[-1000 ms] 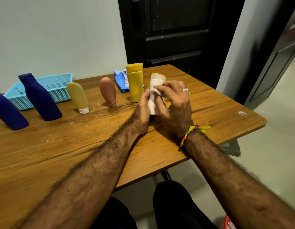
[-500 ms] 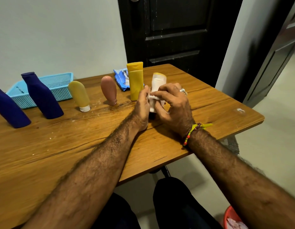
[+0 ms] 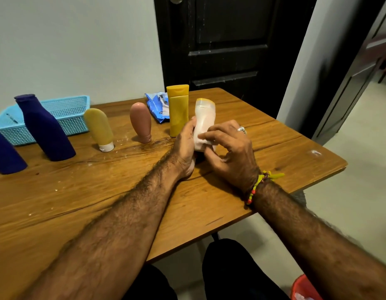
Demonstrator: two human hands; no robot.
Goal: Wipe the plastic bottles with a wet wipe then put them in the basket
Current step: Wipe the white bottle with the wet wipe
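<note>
A translucent white plastic bottle (image 3: 205,118) with a pale yellow rim is held upright above the grained wooden table (image 3: 274,152), near its right half, gripped from the left side by the left hand (image 3: 185,146), whose fingers are curled around its waisted body. A crumpled white wet wipe (image 3: 204,140) is pinched against the bottle's lower front by the right hand (image 3: 228,148), on which a silver ring and a beaded wrist thread are worn. Just behind the held bottle a tall, flat-topped mustard-yellow bottle (image 3: 178,109) is stood, with a glossy blue wipes packet (image 3: 157,106) lying behind it. Further left, a rounded pink tube (image 3: 140,122) and a matte yellow tube (image 3: 99,128) are set cap-down, followed by two dark blue tapered bottles (image 3: 44,128), one cut off by the frame's left edge. A light blue perforated plastic basket (image 3: 66,113) is placed at the table's far left corner, against the pale wall.
</note>
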